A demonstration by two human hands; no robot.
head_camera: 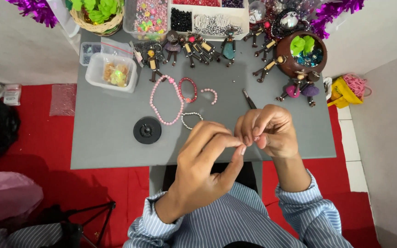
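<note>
Both hands meet above the near edge of the grey table (pixel 106 138). The left hand (pixel 203 170) pinches thumb against forefinger, and the right hand (pixel 267 131) curls its fingers tight against that pinch, likely steadying something too small to make out. Just beyond the fingertips lie a small white bracelet (pixel 190 119), a pink necklace (pixel 165 101) and pliers (pixel 249 98), within easy reach.

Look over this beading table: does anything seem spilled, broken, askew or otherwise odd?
Nothing stands out. The long pink bead necklace, red bead bracelet and black round spool lie flat on the grey tabletop. Left hand and right hand meet fingertip to fingertip; anything pinched there is too small to tell.
</note>
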